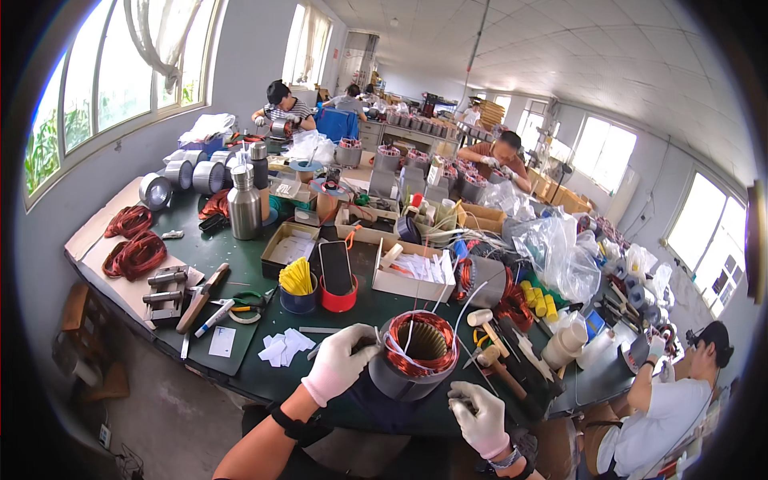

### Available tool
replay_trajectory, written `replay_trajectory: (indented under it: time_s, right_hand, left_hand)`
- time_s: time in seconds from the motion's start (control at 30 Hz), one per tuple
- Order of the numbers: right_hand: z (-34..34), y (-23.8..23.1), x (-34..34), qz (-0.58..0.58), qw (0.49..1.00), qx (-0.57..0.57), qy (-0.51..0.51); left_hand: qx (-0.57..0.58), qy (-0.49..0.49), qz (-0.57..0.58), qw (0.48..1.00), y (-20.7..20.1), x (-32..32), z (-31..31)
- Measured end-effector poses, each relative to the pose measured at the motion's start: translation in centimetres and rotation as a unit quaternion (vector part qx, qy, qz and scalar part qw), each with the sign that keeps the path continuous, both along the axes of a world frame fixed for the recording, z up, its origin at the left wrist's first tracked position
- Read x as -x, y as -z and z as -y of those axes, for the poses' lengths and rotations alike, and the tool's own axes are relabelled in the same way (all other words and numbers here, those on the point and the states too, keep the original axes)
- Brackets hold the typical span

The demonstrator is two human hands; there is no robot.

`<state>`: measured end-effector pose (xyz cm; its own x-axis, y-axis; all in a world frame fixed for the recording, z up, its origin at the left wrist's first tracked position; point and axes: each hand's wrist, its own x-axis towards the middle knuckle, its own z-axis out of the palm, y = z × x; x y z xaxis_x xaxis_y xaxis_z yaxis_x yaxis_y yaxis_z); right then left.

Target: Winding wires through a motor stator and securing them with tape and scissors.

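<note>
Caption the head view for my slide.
White-gloved left hand and white-gloved right hand flank a grey cylindrical stator with copper-coloured windings on a dark green bench.

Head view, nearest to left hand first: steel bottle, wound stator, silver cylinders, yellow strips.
1. Wound stator: just right of the left hand
2. Yellow strips: ahead, slightly left
3. Steel bottle: farther, left
4. Silver cylinders: beyond it, far left
</note>
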<state>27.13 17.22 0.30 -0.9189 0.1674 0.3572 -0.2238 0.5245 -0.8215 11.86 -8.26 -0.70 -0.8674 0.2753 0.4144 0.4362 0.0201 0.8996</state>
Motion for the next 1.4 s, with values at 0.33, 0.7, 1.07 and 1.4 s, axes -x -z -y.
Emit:
replay_trajectory:
  time_s: [0.33, 0.7, 1.07, 1.4]
  right_hand:
    - [-0.9, 5.9, 0.8, -0.058, 0.982, -0.179, 0.007]
    - [-6.7, 11.2, 1.3, -0.057, 0.943, -0.306, 0.113]
    - [-5.8, 11.8, 1.6, -0.079, 0.935, -0.321, 0.132]
    - [-5.1, 10.6, 2.9, -0.011, 0.92, -0.366, 0.141]
  left_hand:
    - [0.086, -0.089, -0.097, 0.988, -1.4, -0.5, -1.8]
    - [0.281, -0.14, -0.118, 0.942, 10.0, -4.7, 2.4]
    - [0.356, -0.151, -0.248, 0.888, 11.1, -4.8, 1.8]
    - [0.386, -0.113, -0.227, 0.887, 10.3, -3.8, 1.6]
